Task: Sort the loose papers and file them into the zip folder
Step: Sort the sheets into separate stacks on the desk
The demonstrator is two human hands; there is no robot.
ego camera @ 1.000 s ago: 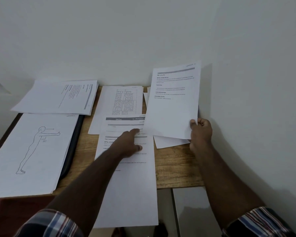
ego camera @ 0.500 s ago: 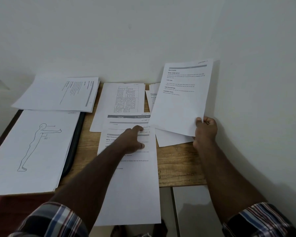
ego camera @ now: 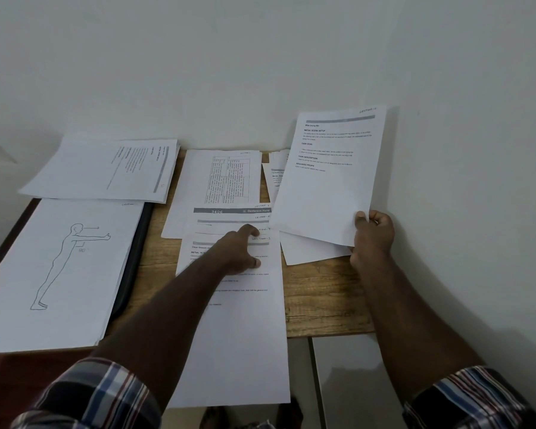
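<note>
The right hand (ego camera: pixel 372 235) pinches a printed sheet (ego camera: pixel 328 178) by its lower corner, tilted up by the wall. The left hand (ego camera: pixel 239 252), index finger out, presses the centre stack (ego camera: pixel 229 320) just left, the likely destination on the desk (ego camera: pixel 322 295).

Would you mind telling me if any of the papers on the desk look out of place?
The front sheet under the left hand overhangs the desk edge and could slip off. The zip folder lies buried under the figure-drawing stack.

Mostly hidden under the figure sheet (ego camera: pixel 56 267) left of the left hand (ego camera: pixel 237 250): dark zip folder (ego camera: pixel 133 258). Small print unreadable.
</note>
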